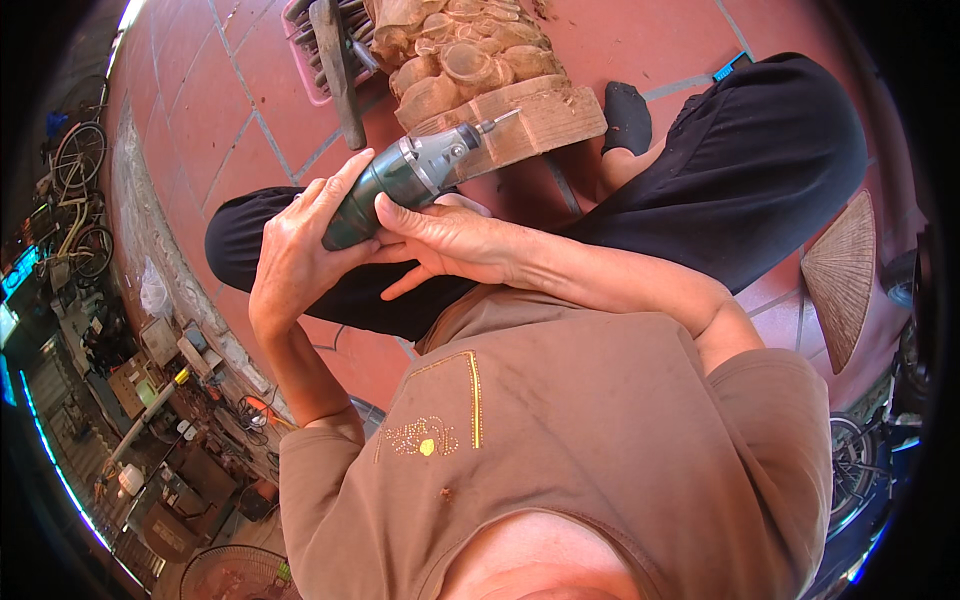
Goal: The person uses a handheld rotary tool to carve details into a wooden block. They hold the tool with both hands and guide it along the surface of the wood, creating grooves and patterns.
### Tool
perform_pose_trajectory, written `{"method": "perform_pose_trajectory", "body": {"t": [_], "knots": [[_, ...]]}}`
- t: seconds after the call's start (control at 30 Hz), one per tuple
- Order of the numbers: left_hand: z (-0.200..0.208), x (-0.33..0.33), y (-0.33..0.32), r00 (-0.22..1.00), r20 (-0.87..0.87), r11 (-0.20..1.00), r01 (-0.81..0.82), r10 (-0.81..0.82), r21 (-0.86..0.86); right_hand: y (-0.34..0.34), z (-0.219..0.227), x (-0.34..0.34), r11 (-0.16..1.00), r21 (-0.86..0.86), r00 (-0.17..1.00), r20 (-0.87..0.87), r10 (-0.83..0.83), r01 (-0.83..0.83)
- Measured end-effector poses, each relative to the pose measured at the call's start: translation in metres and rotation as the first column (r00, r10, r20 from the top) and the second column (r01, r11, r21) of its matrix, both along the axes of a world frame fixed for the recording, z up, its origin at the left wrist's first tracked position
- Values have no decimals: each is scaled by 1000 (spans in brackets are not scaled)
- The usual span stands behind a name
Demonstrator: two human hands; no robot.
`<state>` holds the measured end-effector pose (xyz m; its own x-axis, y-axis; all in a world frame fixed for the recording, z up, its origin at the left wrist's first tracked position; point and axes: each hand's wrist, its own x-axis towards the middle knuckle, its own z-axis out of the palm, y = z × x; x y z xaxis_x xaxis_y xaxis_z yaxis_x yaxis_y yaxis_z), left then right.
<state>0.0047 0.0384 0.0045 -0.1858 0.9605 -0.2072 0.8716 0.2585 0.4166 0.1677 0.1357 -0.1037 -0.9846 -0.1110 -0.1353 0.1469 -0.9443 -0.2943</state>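
A green and silver die grinder (385, 190) lies across both hands above my lap, its thin metal bit pointing up and to the right. My left hand (305, 225) is wrapped round the rear of its green body. My right hand (450, 235) holds it from the near side, thumb pressed on the body and some fingers stretched out below. Just beyond the tool stands a carved wooden piece (470, 65) with rounded shapes on a flat base (545, 120). The bit overlaps that base in view; whether they touch, I cannot tell.
A wooden mallet (335, 75) leans against a pink basket (305, 60) of tools left of the carving. My crossed legs (740, 170) flank the work on red floor tiles. A conical hat (842, 285) lies at right. Bicycles (80, 160) and clutter stand far left; a fan (235, 575) is lower left.
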Motion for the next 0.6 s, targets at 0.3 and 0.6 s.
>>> {"method": "perform_pose_trajectory", "body": {"t": [0.3, 0.6], "knots": [[1, 3, 2, 1000, -10, 1000, -2, 3, 20, 4, 2, 0, 1000, -3, 1000, 15, 15, -15], [3, 4, -3, 1000, 8, 1000, 1, -1, -5, -1, 0, 2, 999, -13, 999, -14, 33, -33]]}}
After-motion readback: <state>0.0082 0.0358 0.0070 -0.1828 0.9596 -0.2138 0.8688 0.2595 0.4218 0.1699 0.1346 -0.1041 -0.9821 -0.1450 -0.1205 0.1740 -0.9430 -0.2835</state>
